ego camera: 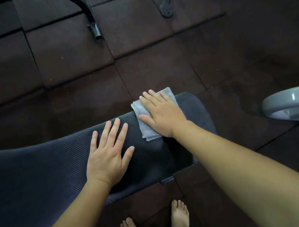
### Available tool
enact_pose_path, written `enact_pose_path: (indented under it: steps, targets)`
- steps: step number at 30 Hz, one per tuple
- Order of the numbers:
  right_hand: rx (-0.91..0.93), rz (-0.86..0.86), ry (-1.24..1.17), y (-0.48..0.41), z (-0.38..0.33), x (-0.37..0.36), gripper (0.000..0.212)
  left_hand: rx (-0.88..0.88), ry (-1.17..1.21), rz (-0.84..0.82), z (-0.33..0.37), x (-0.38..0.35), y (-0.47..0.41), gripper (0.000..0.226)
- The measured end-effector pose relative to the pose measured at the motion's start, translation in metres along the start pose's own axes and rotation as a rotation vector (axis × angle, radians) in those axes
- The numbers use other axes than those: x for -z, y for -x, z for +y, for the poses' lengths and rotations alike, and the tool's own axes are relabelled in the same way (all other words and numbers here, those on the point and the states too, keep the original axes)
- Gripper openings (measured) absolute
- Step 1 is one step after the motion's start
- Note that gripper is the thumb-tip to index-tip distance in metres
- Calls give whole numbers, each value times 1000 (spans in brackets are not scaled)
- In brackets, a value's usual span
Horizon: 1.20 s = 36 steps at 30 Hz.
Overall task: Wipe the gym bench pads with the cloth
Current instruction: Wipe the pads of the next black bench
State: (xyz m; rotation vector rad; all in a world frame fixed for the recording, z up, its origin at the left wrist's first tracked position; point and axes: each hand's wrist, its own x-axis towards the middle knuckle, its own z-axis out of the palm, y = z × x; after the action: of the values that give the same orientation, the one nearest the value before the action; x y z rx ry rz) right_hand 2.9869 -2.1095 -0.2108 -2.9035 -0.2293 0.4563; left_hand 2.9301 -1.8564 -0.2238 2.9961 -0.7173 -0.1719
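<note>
Head view shows our right hand (163, 114) laid flat, fingers spread wide, pressing a folded grey cloth (142, 117) onto the dark bench pad (41, 170) near its far edge, close to the seam with the smaller end pad (197, 107). Our left hand (107, 151) rests just beside it, palm down with the fingers fanned out and holding nothing, bracing on the ribbed surface. The main risk, as we judge it, is the cloth: one corner already overhangs the far edge, and since we only press on it and do not grip it, a push outward could slide it off onto the rubber floor tiles (139, 41). It could also bunch under the palm and skip patches. Leaning on the left hand might shift the bench, though we cannot tell how firmly it stands.
</note>
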Motion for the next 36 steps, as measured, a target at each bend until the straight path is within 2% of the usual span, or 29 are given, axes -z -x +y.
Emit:
enact_pose_path:
  steps: [2, 4, 6, 8, 9, 12, 14, 16, 19, 21, 24, 27, 30, 33, 36]
  targets:
    - [-41, 71, -30, 21, 40, -1, 81, 0, 0, 8, 1, 0, 0, 70]
    - [-161, 97, -51, 40, 76, 1, 79, 0, 13, 18, 2, 0, 0, 70]
    - [-277, 76, -71, 42, 82, 4, 73, 2, 6, 20, 2, 0, 0, 70]
    - [-357, 113, -45, 22, 57, 5, 67, 2, -8, 20, 2, -1, 0, 71]
    - [-340, 128, -31, 9, 38, 4, 63, 2, -9, 20, 2, -1, 0, 71]
    - [-111, 100, 19, -18, -13, -3, 55, 0, -5, 24, 1, -2, -1, 71]
    - [-6, 80, -30, -15, -9, -2, 57, 1, -6, 24, 1, -2, -1, 71]
    - [10, 111, -65, -5, 24, 1, 64, -4, -10, 30, 1, -1, 0, 71]
    - [-135, 134, -102, 23, 82, 1, 73, -7, -2, 38, 1, -1, 0, 71]
    - [-209, 137, -150, 54, 98, -5, 75, -7, 7, 37, 1, -2, 0, 71]
    - [-336, 166, -168, 110, 80, -25, 74, -6, 7, 35, 1, -1, 0, 71]
    - [-303, 143, -98, 154, 49, -44, 75, -5, 9, 29, 1, -1, 0, 71]
    - [-283, 148, -160, 138, 67, -37, 74, -3, 12, 23, 1, -1, -1, 70]
    - [-441, 175, -327, 100, 90, -19, 74, 2, 19, 4, 1, -1, -2, 70]
    - [-527, 209, -253, 113, 68, -30, 75, -1, 29, -1, 2, -1, 0, 70]
